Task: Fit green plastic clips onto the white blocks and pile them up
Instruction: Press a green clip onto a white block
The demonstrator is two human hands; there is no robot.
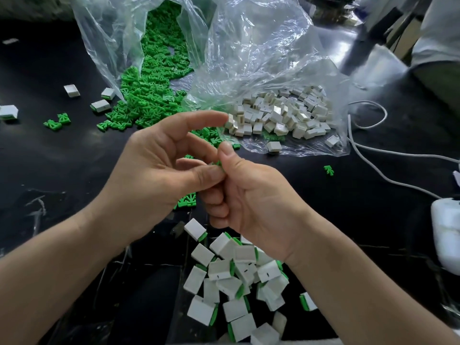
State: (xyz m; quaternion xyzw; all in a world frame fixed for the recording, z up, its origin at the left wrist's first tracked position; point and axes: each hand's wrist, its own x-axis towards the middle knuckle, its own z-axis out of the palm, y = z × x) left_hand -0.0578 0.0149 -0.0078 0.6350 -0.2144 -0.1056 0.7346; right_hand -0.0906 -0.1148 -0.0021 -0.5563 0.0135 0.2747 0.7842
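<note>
We see our left hand (154,168) and right hand (251,195) meet above the dark surface (74,158), both pinching one green clip (219,163). Below them lie piled clipped white blocks (236,277); beyond sit a bag of loose clips (154,70) and a bag of plain blocks (281,115).

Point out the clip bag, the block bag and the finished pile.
clip bag (104,41): head view, on its clear left wall.
block bag (261,51): head view, on its crumpled upper wall.
finished pile (245,253): head view, on the top face of a middle block.
</note>
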